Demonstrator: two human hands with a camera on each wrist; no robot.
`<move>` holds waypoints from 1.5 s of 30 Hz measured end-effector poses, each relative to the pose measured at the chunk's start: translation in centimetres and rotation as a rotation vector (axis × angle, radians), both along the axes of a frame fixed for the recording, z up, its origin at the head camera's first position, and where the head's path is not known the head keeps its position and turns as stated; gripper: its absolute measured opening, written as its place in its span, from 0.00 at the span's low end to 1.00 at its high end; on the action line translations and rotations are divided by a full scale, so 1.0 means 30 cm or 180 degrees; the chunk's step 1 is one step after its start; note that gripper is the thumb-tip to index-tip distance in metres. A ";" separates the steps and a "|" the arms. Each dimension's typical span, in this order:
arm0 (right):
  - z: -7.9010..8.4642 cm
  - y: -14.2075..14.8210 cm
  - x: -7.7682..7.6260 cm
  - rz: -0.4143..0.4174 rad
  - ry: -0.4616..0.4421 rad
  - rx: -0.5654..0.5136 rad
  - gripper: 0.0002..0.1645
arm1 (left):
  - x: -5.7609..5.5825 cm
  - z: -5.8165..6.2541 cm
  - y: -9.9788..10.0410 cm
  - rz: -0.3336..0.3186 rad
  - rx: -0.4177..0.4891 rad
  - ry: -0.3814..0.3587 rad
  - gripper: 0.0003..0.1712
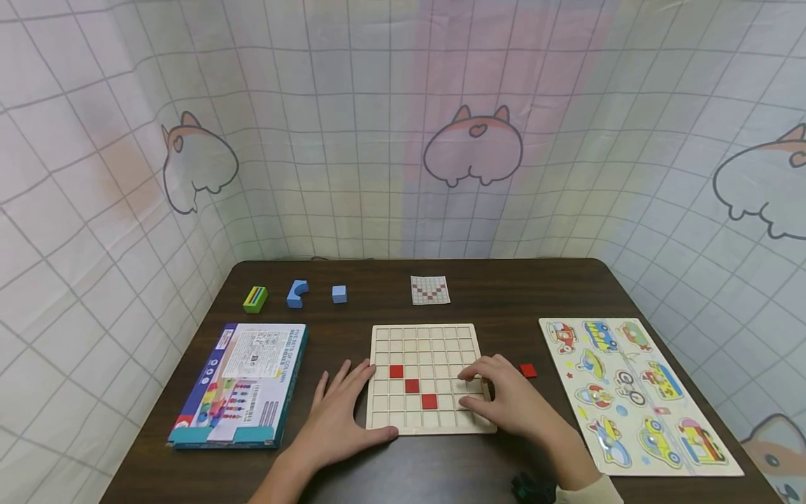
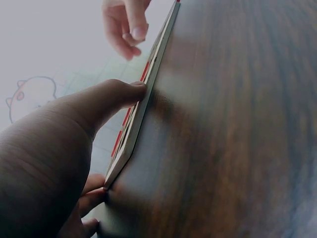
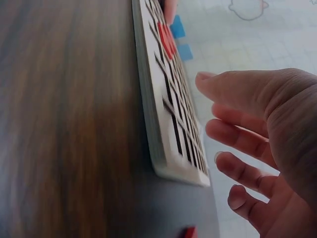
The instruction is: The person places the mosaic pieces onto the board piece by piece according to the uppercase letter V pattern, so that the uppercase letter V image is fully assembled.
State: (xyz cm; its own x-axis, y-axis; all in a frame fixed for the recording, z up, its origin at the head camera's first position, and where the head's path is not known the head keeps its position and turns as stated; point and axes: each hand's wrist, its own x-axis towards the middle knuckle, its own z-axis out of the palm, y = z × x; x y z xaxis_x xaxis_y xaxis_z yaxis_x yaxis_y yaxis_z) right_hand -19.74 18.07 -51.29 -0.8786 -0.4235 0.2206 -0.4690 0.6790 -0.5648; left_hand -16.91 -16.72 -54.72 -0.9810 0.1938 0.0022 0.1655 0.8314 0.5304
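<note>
A square wooden grid board (image 1: pixel 434 430) lies at the middle of the table, with three red square tiles (image 1: pixel 412 386) set in its cells along a diagonal. My left hand (image 1: pixel 343 413) is spread at the board's left side. Its thumb (image 2: pixel 126 91) rests on the front edge, and the fingers touch the left edge. Above the right part of the grid hovers my right hand (image 1: pixel 506 395), thumb and fingers loosely bent and apart, with nothing between them in the right wrist view. Just beyond it, right of the board, a loose red tile (image 1: pixel 527 371) lies on the table.
Behind the board lies a small printed grid card (image 1: pixel 430 290). To the left are a boxed set (image 1: pixel 252 392), a striped green block (image 1: pixel 255 299), a blue arch block (image 1: pixel 296 294) and a blue cube (image 1: pixel 339 294). A picture puzzle board (image 1: pixel 620 420) is at right.
</note>
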 end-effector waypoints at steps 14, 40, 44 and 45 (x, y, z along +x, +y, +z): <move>-0.009 0.124 0.031 -0.0225 0.0110 0.0210 0.21 | 0.001 0.005 0.003 0.0003 0.0015 0.0000 0.73; -0.026 0.262 0.037 -0.0736 0.0316 0.0535 0.21 | 0.001 0.010 0.006 0.0027 -0.0016 -0.0040 0.72; -0.020 0.270 0.045 -0.0884 0.0219 0.0628 0.20 | 0.000 0.011 0.007 0.0033 -0.0013 -0.0045 0.72; -0.019 0.271 0.047 -0.0920 0.0180 0.0650 0.19 | 0.000 0.011 0.007 0.0035 -0.0011 -0.0046 0.72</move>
